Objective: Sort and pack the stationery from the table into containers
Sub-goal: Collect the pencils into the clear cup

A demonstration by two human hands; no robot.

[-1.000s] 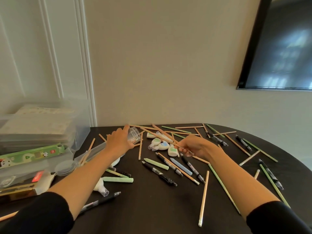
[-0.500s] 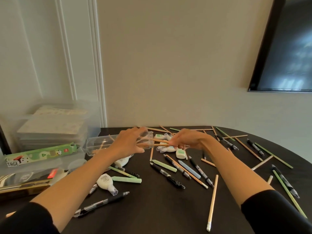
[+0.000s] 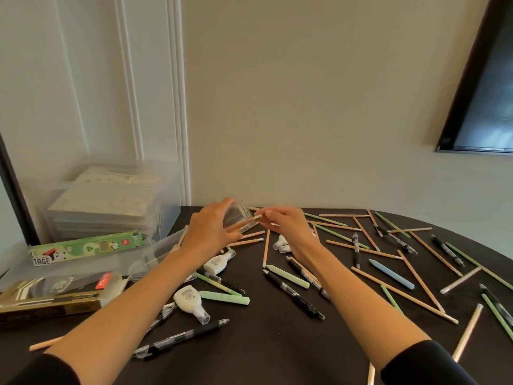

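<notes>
Head view: a dark, smooth, round-edged worktop (image 3: 277, 354) fills the lower frame, strewn with slim wooden and green pencils (image 3: 404, 294), black pens (image 3: 294, 294) and white plastic bottles (image 3: 188, 298). At centre, the left hand (image 3: 213, 232) curls round a clear, rigid, straight-sided container (image 3: 241, 215). At its right end, the right hand (image 3: 288, 226) pinches a bare-wood pencil (image 3: 251, 221) with a white tip.

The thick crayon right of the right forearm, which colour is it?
The crayon is pale blue; the head view shows it.
</notes>
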